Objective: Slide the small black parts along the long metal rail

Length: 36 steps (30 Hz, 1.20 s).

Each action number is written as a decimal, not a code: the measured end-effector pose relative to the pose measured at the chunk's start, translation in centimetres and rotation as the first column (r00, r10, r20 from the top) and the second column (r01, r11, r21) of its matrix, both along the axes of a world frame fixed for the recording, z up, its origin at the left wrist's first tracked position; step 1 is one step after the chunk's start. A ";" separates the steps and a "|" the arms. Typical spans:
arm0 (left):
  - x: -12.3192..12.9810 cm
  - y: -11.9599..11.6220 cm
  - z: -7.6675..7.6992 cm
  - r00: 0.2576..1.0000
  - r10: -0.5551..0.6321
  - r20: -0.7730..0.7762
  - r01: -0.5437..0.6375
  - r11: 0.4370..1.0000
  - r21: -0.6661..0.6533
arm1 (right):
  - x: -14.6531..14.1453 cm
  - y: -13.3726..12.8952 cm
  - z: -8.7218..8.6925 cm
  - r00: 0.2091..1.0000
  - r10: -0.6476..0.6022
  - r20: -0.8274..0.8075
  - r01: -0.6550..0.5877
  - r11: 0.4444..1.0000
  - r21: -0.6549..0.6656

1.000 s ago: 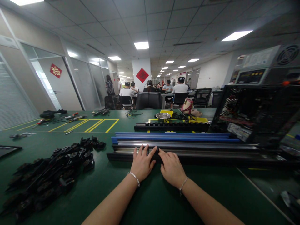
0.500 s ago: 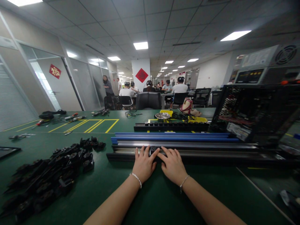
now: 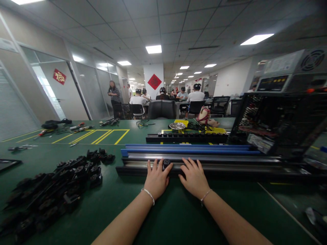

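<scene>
My left hand (image 3: pixel 156 182) lies with fingers spread over the nearest long dark rail (image 3: pixel 230 170). Its index finger rests against a small black block-shaped part (image 3: pixel 167 163) that sits on the rail, and the thumb points right below it. To the right, my right hand (image 3: pixel 195 179) is open too, its fingertips on the same rail and nothing in its grasp. Behind this rail run a silver-topped rail (image 3: pixel 204 158) and a blue rail (image 3: pixel 189 149), parallel to it. What the left palm covers on the rail is hidden.
A heap of black parts (image 3: pixel 56 190) spreads over the green table (image 3: pixel 163 224) at left. Farther back are a black strip with small parts (image 3: pixel 186 137), a metal bowl (image 3: pixel 177 126) and yellow trays (image 3: pixel 216 130). An open computer case (image 3: pixel 281 119) stands at right.
My right hand has slid right along the rail, away from the small black part and my left hand. My left hand stays in place. A person in the background has moved left.
</scene>
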State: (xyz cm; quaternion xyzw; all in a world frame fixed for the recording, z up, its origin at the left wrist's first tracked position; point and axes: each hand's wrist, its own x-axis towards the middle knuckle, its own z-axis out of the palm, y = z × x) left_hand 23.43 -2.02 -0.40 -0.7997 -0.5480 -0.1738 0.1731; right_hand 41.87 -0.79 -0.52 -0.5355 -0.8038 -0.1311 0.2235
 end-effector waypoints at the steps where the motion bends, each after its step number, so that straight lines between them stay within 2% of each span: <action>1: 0.0 0.0 0.0 1.000 0.000 -0.002 0.000 1.000 0.004 | 0.0 0.0 0.0 1.000 -0.002 0.002 0.002 1.000 0.002; 11: 0.0 -0.2 0.0 0.999 0.032 -0.014 -0.032 0.999 0.014 | -0.2 -0.1 0.2 1.000 -0.009 0.000 0.009 1.000 -0.003; 24: 0.2 -0.4 0.4 0.989 0.149 0.014 -0.149 0.989 0.006 | -0.4 -0.1 0.1 0.999 -0.032 0.020 0.032 0.999 0.019; 36: 0.2 -0.4 0.8 0.984 0.176 0.015 -0.176 0.984 0.025 | -0.5 -0.1 -0.1 0.999 -0.035 0.016 0.035 0.999 0.030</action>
